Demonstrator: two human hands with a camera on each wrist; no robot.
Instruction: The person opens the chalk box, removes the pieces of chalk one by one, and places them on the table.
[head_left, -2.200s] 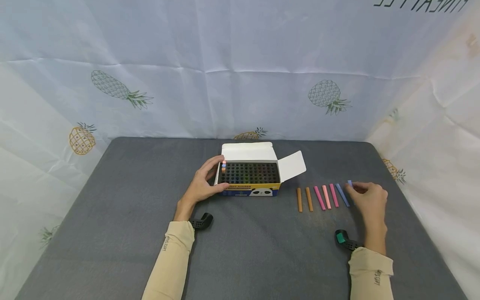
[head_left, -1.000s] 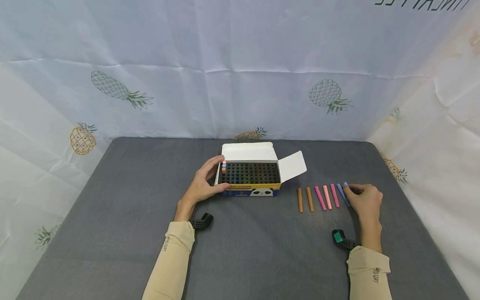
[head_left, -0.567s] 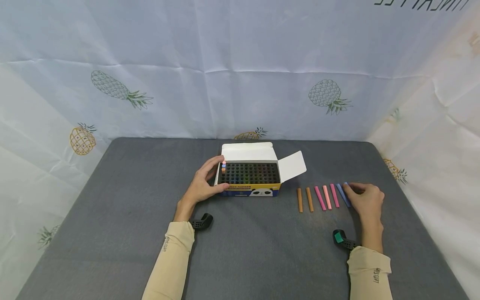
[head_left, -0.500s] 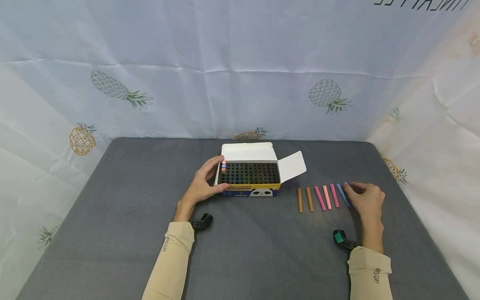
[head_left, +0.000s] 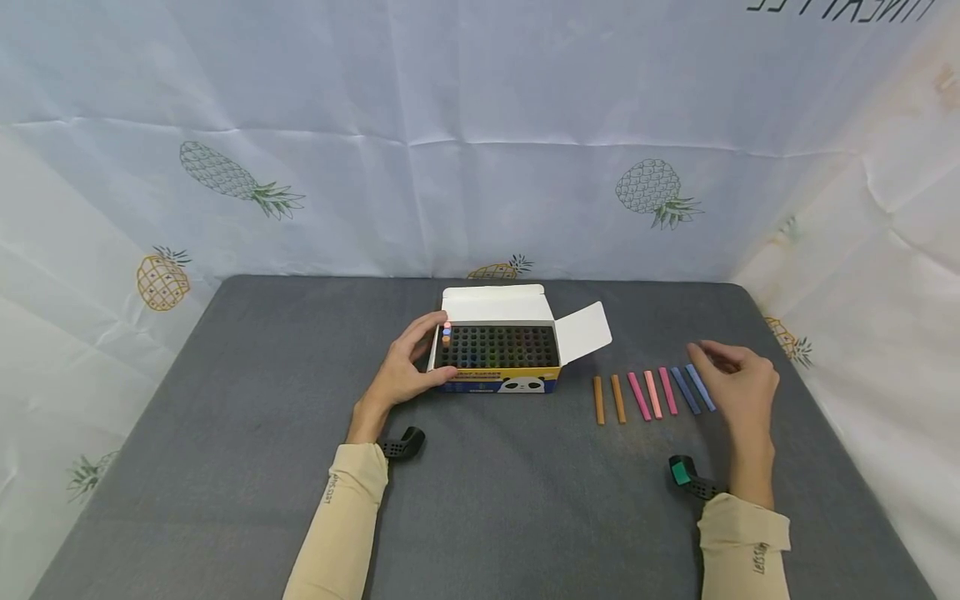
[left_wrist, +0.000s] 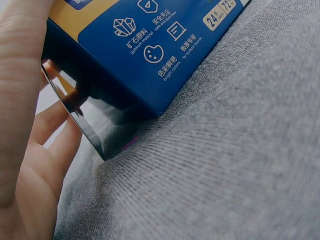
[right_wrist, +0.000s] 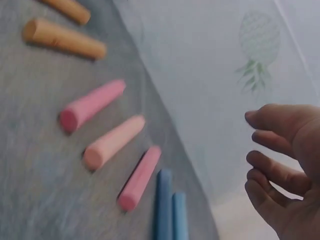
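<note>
My left hand [head_left: 405, 367] grips the left end of an open chalk box [head_left: 472, 386], thumb on its front and fingers behind. Blue cardboard with printed icons fills the upper left wrist view. Black foam with rows of holes lies inside, and a few chalk sticks [head_left: 447, 332] stand at its left edge. My right hand [head_left: 741, 387] hovers at the right end of a chalk row, fingers loosely bent and holding nothing. Closest to it lies a light blue chalk [head_left: 700, 387], beside a darker blue chalk [head_left: 685, 390]. A magenta chalk [head_left: 667, 391] comes just left of those.
Farther left in the row are a light pink chalk [head_left: 652, 394], another magenta chalk [head_left: 639, 395] and two brown chalks [head_left: 618, 398]. The box's white side flap [head_left: 585, 332] sticks out to the right, and its lid [head_left: 495, 303] stands up behind. Pineapple-print cloth [head_left: 450, 200] hangs behind the grey table [head_left: 525, 492].
My right hand brought the light blue chalk left to the row's end, let go of it, then rose and drew back to the right. My left hand has stayed on the box.
</note>
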